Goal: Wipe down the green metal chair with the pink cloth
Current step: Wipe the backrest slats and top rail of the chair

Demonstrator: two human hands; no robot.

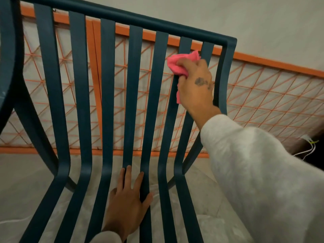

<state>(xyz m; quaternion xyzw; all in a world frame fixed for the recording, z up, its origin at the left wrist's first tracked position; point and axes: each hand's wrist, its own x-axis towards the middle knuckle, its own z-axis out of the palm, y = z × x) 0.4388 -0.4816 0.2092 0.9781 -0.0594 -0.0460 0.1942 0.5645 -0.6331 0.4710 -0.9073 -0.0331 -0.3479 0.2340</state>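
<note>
While right hand grips cloth, against chair

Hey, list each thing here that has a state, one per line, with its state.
green chair: steadied at the seat, wiped at the back.
pink cloth: bunched, pressed against a back slat near the top rail.
right hand: grips the pink cloth.
left hand: flat, fingers spread on the seat slats.

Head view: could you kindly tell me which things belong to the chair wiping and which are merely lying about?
Job: green chair, pink cloth, right hand gripping it, left hand resting flat on the seat slats.
Lying about: orange mesh frame, white cable.
</note>
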